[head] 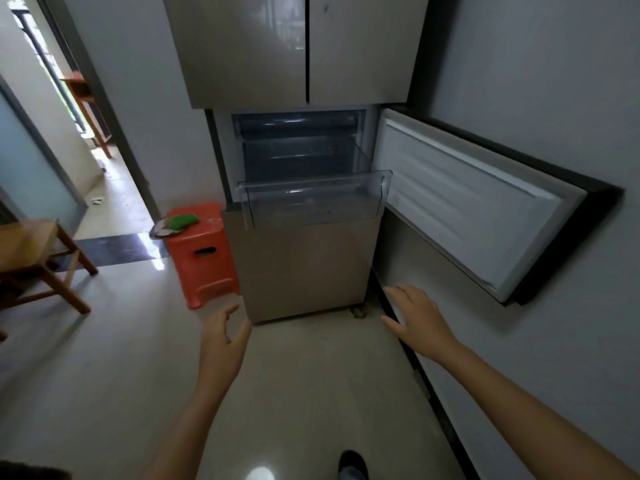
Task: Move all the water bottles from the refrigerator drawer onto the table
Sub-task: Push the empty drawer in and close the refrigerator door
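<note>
Dark shoe noted at 6 o'clock on the pale tiled floor. Left hand, at 7 o'clock, is held out in the air with the fingers loosely curled and the thumb apart, gripping nothing. Right hand, at 4 o'clock, is held palm down with the fingers spread, also gripping nothing. Both hands are well apart and touch no object.

Clear plastic refrigerator drawer stands pulled out at 12 o'clock from the tall beige refrigerator. White-lined compartment door is swung open at 2 o'clock. Orange plastic stool sits just beside the refrigerator at 9 o'clock and carries a green object. Wooden table is partly in view at the far 9 o'clock edge.
</note>
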The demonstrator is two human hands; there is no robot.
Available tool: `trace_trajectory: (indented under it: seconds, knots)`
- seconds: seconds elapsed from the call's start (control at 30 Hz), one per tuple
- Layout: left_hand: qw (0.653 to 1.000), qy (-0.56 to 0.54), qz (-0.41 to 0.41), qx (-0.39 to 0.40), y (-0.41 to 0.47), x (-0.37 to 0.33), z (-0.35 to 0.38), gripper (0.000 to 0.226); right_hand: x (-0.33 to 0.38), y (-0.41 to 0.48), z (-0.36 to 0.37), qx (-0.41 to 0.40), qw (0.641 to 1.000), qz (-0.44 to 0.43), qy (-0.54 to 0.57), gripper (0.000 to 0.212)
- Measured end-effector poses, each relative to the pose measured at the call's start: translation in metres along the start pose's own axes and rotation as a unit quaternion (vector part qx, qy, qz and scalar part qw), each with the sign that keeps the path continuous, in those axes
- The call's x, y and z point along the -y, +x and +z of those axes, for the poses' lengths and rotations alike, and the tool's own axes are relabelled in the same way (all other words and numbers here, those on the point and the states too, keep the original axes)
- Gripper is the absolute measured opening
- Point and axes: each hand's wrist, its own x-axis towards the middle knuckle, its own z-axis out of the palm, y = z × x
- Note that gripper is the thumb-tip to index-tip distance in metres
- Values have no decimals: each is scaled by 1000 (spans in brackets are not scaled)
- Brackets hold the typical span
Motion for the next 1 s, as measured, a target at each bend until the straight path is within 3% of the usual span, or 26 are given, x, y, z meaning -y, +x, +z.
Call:
trace_trajectory:
  seconds: [0.2, 0.57, 0.63, 0.73, 0.8, 0.93, 1.0]
  knots:
    - [999, 48, 13, 2, 89, -21, 71, 38, -36, 118, -7, 15, 999, -18, 32, 59]
    - [995, 96, -8, 28, 160, -3, 138, 47, -52, 249, 6, 55, 995, -69, 46, 60]
    - [989, 149, 7, 9, 179, 0, 143, 50, -50, 273, 11, 50, 995, -82, 27, 60]
    - [959, 268, 94, -16, 218, 4, 149, 57, -43, 313, 17, 22, 996, -87, 5, 61]
    - [934, 328, 140, -27, 246, 11, 157, 61, -38, 338, 21, -47, 992, -106, -43, 66]
    - [906, 386, 175, -10, 295, 33, 172, 102, -36, 379, 32, -124, 975, -126, -135, 84]
    - [896, 397, 199, -21, 314, 48, 178, 108, -40, 391, 44, -155, 965, -133, -166, 90]
